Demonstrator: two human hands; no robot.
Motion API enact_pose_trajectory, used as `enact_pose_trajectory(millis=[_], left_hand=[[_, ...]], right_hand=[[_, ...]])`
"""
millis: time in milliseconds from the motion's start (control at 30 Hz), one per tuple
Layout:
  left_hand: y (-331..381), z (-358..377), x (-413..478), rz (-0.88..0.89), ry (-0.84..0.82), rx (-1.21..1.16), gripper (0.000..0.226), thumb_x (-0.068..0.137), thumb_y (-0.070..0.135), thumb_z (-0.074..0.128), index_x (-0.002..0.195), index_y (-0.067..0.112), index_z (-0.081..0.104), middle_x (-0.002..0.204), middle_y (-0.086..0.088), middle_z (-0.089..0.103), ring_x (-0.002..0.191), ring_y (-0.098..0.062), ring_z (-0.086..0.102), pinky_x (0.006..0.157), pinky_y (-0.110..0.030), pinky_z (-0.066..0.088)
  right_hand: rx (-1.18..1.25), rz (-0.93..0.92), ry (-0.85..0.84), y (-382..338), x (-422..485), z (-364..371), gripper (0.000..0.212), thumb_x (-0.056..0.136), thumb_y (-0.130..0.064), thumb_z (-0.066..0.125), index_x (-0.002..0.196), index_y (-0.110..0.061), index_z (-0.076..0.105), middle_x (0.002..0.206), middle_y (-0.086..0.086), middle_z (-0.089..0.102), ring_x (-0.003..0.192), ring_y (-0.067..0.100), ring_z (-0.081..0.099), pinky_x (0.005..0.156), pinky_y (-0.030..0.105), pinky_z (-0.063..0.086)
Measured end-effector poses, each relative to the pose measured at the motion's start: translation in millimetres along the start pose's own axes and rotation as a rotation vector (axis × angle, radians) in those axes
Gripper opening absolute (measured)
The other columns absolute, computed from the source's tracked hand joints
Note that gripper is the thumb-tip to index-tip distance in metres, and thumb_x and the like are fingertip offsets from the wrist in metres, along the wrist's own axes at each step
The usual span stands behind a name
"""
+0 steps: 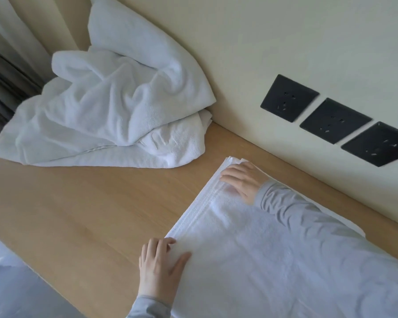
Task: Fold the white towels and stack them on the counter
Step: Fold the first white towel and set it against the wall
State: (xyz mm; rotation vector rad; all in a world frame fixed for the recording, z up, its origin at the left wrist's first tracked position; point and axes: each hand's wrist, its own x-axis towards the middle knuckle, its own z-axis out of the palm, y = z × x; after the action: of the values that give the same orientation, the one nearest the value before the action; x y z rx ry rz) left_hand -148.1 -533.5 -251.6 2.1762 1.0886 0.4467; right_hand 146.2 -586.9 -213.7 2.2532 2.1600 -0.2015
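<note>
Folded towel (pixel 251 249): flat on counter (pixel 78 214), near-right. L hand (pixel 161 265) on near corner, R hand (pixel 241 180) on far corner. Each grip apart, fingers flat, prob. pressing to square the layered edge. Unfolded towels (pixel 106 106): heaped far-left, awaiting folding.

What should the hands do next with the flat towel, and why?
Probably pinch both corners and fold that edge across. The left hand and right hand lie flat on the towel at both ends of its layered edge, and it covers much of the counter.
</note>
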Motion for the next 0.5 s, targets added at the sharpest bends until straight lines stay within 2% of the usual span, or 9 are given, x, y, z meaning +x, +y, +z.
enact_pose_trajectory(millis=[133, 267, 367, 433, 500], left_hand=[[-12, 0, -2, 0.099, -0.002, -0.046, 0.042, 0.074, 0.064, 0.051, 0.091, 0.025, 0.052, 0.075, 0.003, 0.054, 0.073, -0.008, 0.039, 0.070, -0.020, 0.031], [-15, 0, 5, 0.087, -0.033, -0.075, 0.041, 0.067, 0.051, 0.056, 0.077, 0.011, 0.060, 0.068, 0.003, 0.053, 0.070, -0.007, 0.039, 0.066, -0.021, 0.032], [-16, -5, 8, 0.076, -0.078, -0.099, 0.041, 0.071, 0.047, 0.054, 0.064, 0.006, 0.055, 0.063, 0.007, 0.046, 0.067, -0.010, 0.038, 0.064, -0.024, 0.033], [-17, -10, 10, 0.053, -0.160, -0.132, 0.035, 0.075, 0.042, 0.057, 0.064, 0.009, 0.051, 0.062, 0.008, 0.043, 0.067, -0.012, 0.038, 0.063, -0.025, 0.033], [-19, -13, 11, -0.026, -0.241, -0.161, 0.029, 0.081, 0.027, 0.068, 0.068, 0.023, 0.043, 0.062, 0.010, 0.043, 0.066, -0.013, 0.039, 0.061, -0.023, 0.032]], right_hand=[[-0.152, -0.088, -0.009, -5, -1, -5, 0.051, 0.051, -0.004, 0.080, 0.100, -0.012, 0.070, 0.104, 0.002, 0.068, 0.099, 0.022, 0.065, 0.083, 0.039, 0.053], [-0.171, -0.109, -0.049, -3, 4, -9, 0.043, 0.045, -0.006, 0.084, 0.086, -0.010, 0.071, 0.097, 0.006, 0.070, 0.094, 0.025, 0.067, 0.073, 0.041, 0.057], [-0.246, -0.094, -0.068, -6, 11, -11, 0.039, 0.044, 0.002, 0.081, 0.079, -0.011, 0.068, 0.090, 0.002, 0.070, 0.083, 0.022, 0.068, 0.067, 0.036, 0.056], [-0.275, -0.050, -0.047, -8, 18, -12, 0.041, 0.041, 0.008, 0.080, 0.075, -0.012, 0.067, 0.080, -0.001, 0.070, 0.072, 0.019, 0.066, 0.061, 0.032, 0.054], [-0.320, 0.006, -0.053, -10, 26, -13, 0.042, 0.041, 0.007, 0.080, 0.076, -0.013, 0.067, 0.076, -0.004, 0.069, 0.069, 0.018, 0.064, 0.058, 0.029, 0.052]])
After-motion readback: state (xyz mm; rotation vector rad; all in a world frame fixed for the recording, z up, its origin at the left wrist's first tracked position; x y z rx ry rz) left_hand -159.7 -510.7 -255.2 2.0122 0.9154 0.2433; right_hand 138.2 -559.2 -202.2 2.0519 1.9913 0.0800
